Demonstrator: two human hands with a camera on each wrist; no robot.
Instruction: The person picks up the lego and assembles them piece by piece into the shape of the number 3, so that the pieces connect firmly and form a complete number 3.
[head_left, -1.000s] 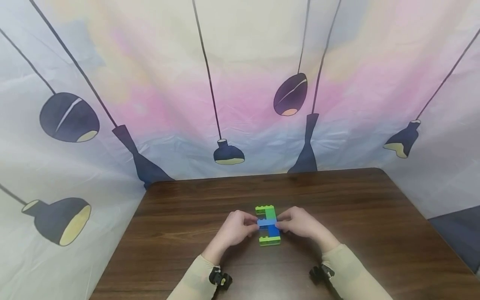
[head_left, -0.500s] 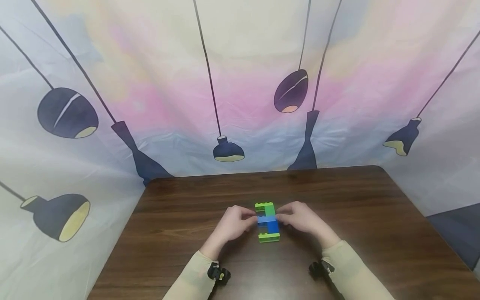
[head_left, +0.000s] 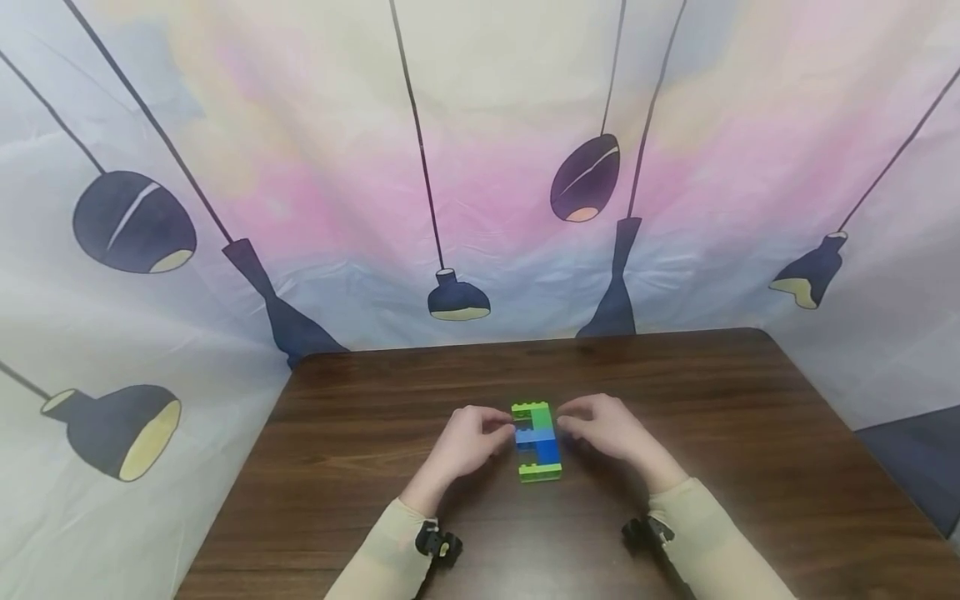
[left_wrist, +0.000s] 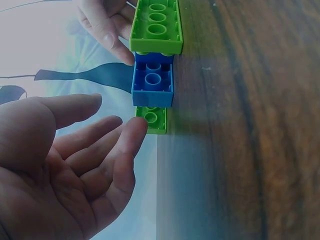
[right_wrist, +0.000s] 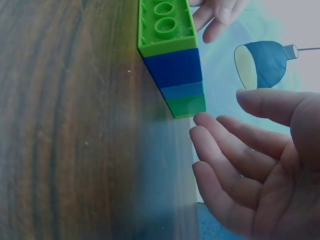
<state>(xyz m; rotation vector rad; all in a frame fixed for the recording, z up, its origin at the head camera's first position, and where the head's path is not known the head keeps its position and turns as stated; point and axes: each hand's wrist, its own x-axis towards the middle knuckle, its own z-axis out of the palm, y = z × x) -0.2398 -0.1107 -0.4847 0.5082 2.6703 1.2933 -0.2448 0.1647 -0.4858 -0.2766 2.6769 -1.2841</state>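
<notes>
A toy brick build shaped like a letter E lies on its side on the table. It joins a lime brick (head_left: 540,473) at the near end, a dark blue brick (head_left: 549,452), a lighter blue brick (head_left: 534,436) across the middle, a green brick (head_left: 541,417) and another lime brick (head_left: 521,408) at the far end. My left hand (head_left: 468,440) is at its left side, fingers loosely extended and thumb apart; in the left wrist view a fingertip overlaps the far lime brick. On the right side, my right hand (head_left: 603,427) stands slightly off the bricks, fingers loosely spread.
The dark wood table (head_left: 360,467) runs back to a fabric backdrop (head_left: 510,200) printed with hanging lamps. Small black cameras are strapped at both wrists, over the beige sleeves (head_left: 390,554).
My right hand has let go of the build and drawn slightly away to the right. The left fingers have loosened from the middle blue brick. The build stays in place.
</notes>
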